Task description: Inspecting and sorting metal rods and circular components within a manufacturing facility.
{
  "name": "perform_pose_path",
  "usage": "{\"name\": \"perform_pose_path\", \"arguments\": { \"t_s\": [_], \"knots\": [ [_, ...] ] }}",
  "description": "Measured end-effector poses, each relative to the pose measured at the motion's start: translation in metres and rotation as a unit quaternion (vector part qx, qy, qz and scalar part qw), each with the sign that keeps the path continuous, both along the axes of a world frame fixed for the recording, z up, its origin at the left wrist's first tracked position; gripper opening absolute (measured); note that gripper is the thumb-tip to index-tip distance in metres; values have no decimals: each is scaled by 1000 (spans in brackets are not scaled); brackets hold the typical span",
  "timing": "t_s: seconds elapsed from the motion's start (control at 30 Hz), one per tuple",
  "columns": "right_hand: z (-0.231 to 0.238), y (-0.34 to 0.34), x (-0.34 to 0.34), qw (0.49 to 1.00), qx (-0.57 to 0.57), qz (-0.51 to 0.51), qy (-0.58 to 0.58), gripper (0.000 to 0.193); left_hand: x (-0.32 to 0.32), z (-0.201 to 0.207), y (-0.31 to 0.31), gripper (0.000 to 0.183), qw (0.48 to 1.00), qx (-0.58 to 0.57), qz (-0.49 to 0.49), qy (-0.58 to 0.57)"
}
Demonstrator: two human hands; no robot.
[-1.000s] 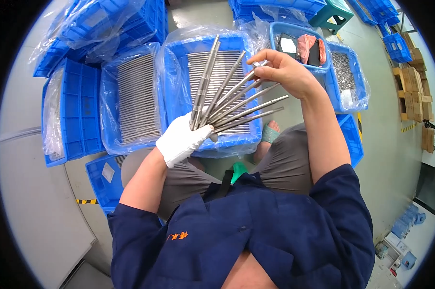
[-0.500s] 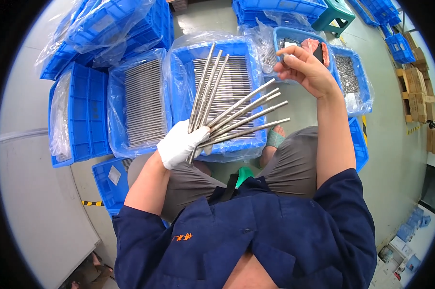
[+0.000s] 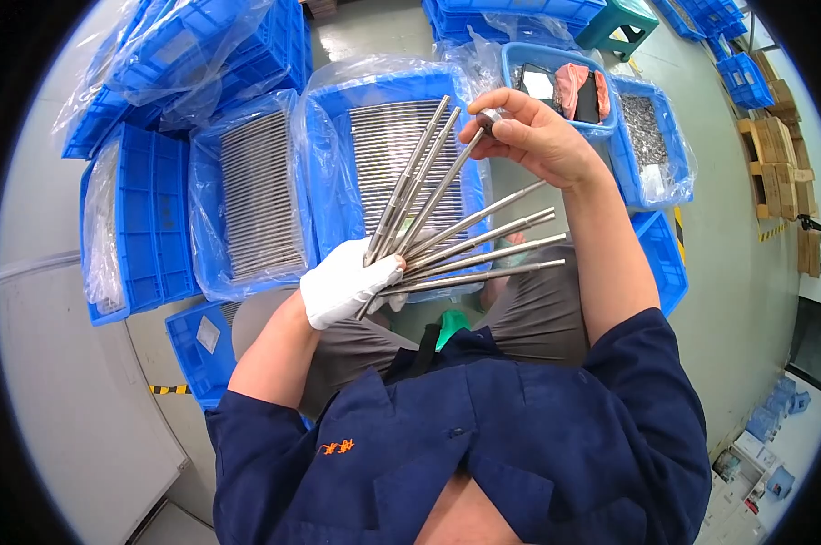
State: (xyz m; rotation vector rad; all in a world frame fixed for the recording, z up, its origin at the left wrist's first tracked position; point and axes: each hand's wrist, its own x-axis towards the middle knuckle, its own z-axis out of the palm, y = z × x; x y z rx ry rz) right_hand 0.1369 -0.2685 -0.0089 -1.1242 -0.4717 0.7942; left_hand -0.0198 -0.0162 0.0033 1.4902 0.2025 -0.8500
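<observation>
My left hand, in a white glove, is closed around the lower part of a fanned bunch of slim metal rods. Their upper ends spread up and to the right over my lap and the middle box. My bare right hand pinches a small round metal piece between thumb and fingers. This piece is at the tip of one rod in the fan; whether it sits around the tip or only against it, I cannot tell.
Below the rods, a blue plastic-lined box holds rows of similar rods. Another rod-filled box stands left of it. A blue bin with a pink cloth and a box of small metal parts stand at right.
My right hand has moved left and slightly down, bringing the round piece to a rod's tip. The rod bunch has shifted a little right, and that rod now stands apart from its neighbours.
</observation>
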Motion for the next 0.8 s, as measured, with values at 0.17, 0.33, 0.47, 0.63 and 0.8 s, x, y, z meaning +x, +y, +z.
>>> {"name": "perform_pose_path", "arguments": {
  "t_s": [0.17,0.33,0.47,0.63,0.8],
  "knots": [
    [-1,-3,3,999,0,36,20,28,-1,-7,4,32,999,26,-20,-6],
    [-2,-2,1,999,-5,46,28,28,-3,-8,7,31,999,10,-30,-26],
    [3,-5,1,999,-10,41,27,27,-3,-8,7,32,999,14,-29,-25],
    [2,0,-1,995,-62,56,-60,28,-4,-8,4,32,999,14,-37,-7],
    [0,6,-8,995,-79,61,-25,29,0,-6,4,31,1000,8,-29,10]
  ]
}}
